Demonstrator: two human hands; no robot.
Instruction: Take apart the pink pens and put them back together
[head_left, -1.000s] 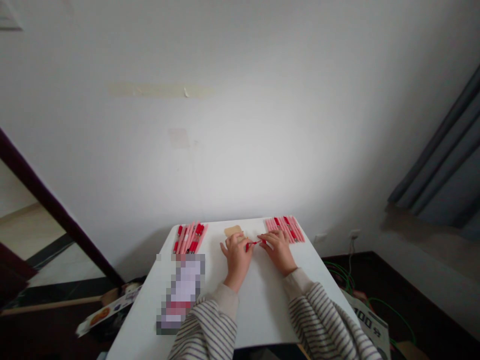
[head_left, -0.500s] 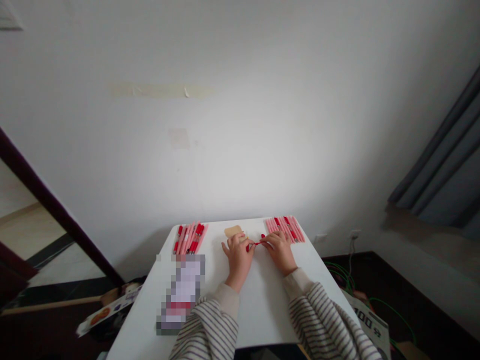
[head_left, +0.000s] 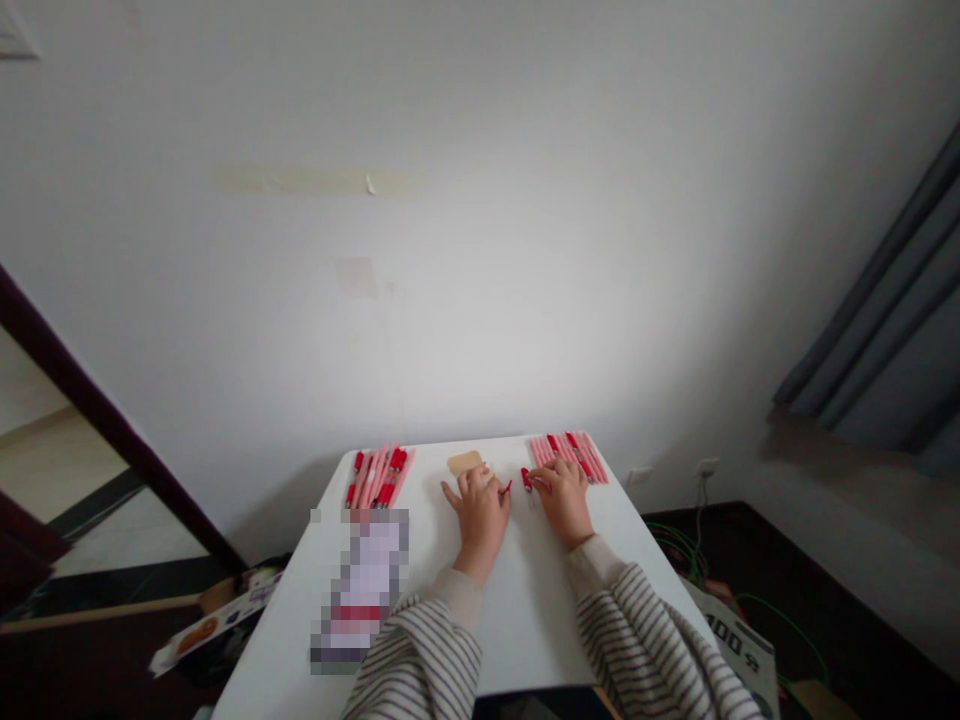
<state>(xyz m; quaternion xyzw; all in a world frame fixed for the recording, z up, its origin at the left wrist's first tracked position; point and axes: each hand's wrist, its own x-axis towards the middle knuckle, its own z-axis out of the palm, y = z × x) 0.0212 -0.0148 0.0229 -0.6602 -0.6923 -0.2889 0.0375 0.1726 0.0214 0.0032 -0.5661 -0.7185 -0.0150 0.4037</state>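
Observation:
My left hand (head_left: 481, 515) is over the middle of the white table, with thumb and forefinger pinched on a thin red pen part (head_left: 507, 487) and the other fingers spread. To its right, my right hand (head_left: 565, 502) has its fingertips closed at a short red pen piece (head_left: 526, 479), which looks like a barrel or cap. A small gap separates the two pieces. Behind my left hand lies a tan pad (head_left: 466, 462), partly covered by the fingers. Just beyond my right hand is a row of pink and red pens (head_left: 568, 456).
On the table's left (head_left: 277, 610) lies a looser bunch of pink and red pens (head_left: 379, 477), with a blurred-out oblong item (head_left: 367, 575) nearer me. The wall (head_left: 480, 300) rises right behind the table. Green cables (head_left: 679, 543) and a box (head_left: 739, 640) are on the right.
The thin red part that spanned both hands is now only in my left hand. My right fingers have come away from it and are at the short red piece.

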